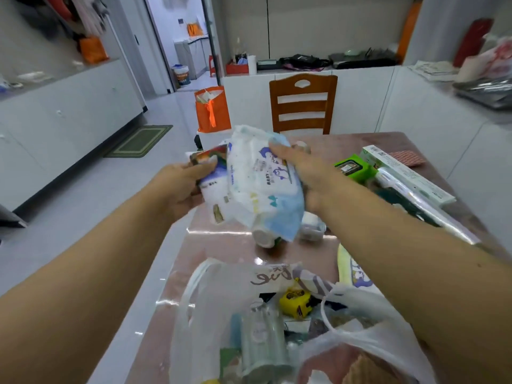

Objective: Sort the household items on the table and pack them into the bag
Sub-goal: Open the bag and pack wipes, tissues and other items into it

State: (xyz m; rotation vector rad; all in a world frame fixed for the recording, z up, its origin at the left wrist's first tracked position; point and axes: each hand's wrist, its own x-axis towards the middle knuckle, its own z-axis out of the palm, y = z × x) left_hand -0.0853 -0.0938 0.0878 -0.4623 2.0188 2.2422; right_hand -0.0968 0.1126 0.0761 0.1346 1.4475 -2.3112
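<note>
Hands lifted beyond the open plastic bag (277,322), likely gathering soft packs to drop in together: left hand (177,184) fingers curled around a small packet (213,173), right hand (307,173) gripping the wipes pack (263,184) beside it above the table (221,245).

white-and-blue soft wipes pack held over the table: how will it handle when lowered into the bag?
The white-and-blue soft wipes pack probably flexes: it bows and creases under the right hand. Its glossy film looks slippery, so a pinch may slide. It seems light, held up while the left hand grips a smaller printed packet. The clear plastic bag is floppy too.
</note>
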